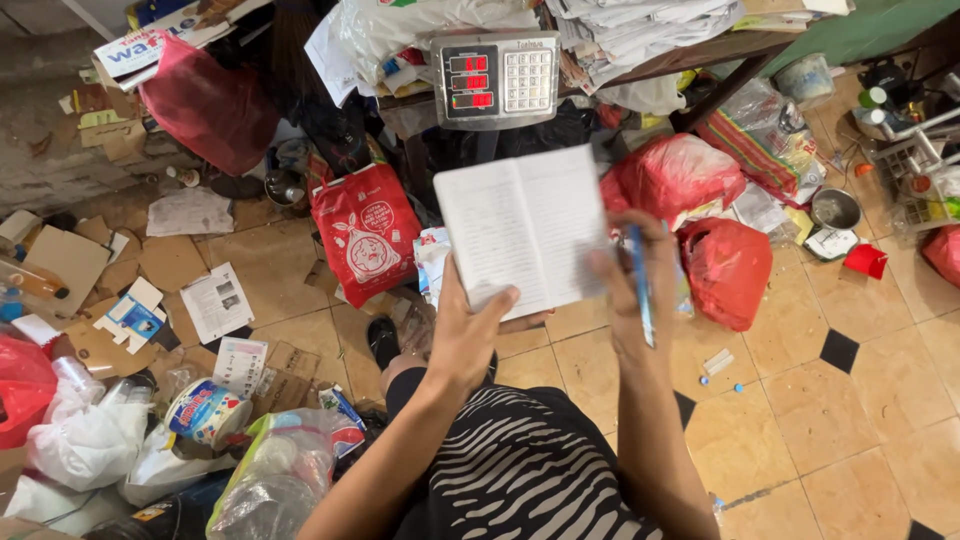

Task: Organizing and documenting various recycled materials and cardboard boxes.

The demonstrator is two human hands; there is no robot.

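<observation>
Tan tiled floor [880, 420] with black diamond insets; cluttered wooden table [720, 50]; grey concrete wall [40, 150] at left.

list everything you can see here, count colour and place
notebook: 1, white lined pages, open, held up at centre
pen: 1, blue, right of the notebook
scale: 1, grey with red digits, top centre
plastic bags: several, red, across the floor
printed bag: 1, red, left of the notebook
cardboard scraps: many, brown, left floor
metal bowl: 1, silver, right floor
left hand: 1, holds the notebook
right hand: 1, holds the pen
</observation>
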